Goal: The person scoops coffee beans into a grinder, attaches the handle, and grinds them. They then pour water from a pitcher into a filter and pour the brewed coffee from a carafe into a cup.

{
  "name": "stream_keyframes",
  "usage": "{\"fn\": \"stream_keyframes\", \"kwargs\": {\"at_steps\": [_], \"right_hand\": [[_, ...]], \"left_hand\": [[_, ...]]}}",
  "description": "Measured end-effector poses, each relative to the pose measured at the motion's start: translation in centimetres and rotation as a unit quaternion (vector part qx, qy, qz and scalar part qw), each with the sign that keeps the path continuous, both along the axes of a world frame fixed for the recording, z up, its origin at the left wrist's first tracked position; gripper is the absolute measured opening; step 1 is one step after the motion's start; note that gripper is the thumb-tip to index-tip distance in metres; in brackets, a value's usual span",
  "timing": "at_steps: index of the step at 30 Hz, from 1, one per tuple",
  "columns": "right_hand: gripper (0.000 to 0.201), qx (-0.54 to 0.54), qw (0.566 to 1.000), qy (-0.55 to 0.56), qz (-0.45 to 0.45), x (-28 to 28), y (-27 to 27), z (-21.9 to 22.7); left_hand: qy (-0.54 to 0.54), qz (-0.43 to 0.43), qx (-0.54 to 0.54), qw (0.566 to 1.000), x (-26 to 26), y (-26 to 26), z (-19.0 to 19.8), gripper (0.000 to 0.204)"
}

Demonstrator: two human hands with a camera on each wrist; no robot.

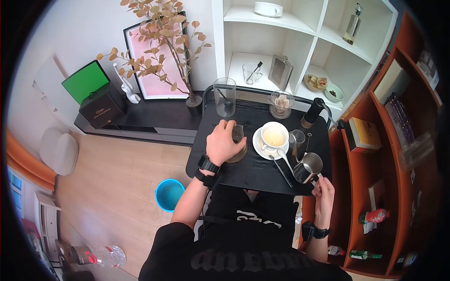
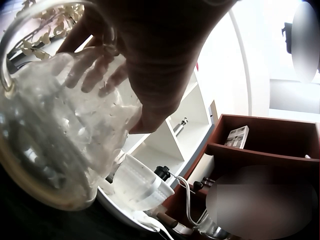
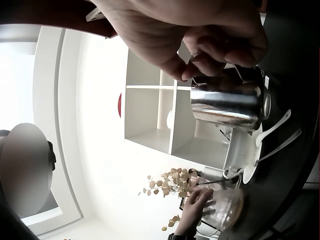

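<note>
With fingers and thumb around its upper part, my left hand (image 1: 224, 143) grips a clear glass jug (image 2: 65, 130) on the black table. The jug's dimpled wall and looped clear handle show in the left wrist view. My right hand (image 1: 324, 194) pinches the handle of a steel gooseneck pot (image 1: 308, 167) at the table's right front; the palm hides part of that handle in the right wrist view. Between the hands a white cup (image 1: 275, 135) with pale contents sits on a saucer (image 1: 257, 146). A white spoon (image 1: 283, 155) and a metal spoon (image 1: 281, 172) lie beside it.
Behind stand a tall glass (image 1: 225, 100), a glass dripper (image 1: 281, 105) with a filter, and a black hand grinder (image 1: 311, 113). A small glass (image 1: 297, 136) is right of the cup. Brown shelves (image 1: 344, 187) flank the right; a blue bucket (image 1: 169, 194) stands on the floor.
</note>
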State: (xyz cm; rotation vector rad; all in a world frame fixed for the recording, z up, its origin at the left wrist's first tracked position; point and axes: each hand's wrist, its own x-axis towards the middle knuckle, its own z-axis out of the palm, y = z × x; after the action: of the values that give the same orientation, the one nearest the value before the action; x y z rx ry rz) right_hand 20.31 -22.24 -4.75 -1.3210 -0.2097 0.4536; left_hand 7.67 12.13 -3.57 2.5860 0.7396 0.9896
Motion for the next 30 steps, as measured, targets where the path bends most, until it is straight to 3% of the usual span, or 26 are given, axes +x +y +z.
{"fn": "stream_keyframes", "kwargs": {"at_steps": [22, 30], "right_hand": [[0.032, 0.018, 0.999, -0.002, 0.043, 2.6, 1.9, 0.4], [0.023, -0.074, 0.994, -0.067, 0.039, 4.5, 2.2, 2.5]], "left_hand": [[0.024, 0.001, -0.026, 0.999, 0.5, -0.5, 1.2, 0.048], [0.044, -0.004, -0.034, 0.998, 0.7, -0.2, 1.6, 0.051]]}}
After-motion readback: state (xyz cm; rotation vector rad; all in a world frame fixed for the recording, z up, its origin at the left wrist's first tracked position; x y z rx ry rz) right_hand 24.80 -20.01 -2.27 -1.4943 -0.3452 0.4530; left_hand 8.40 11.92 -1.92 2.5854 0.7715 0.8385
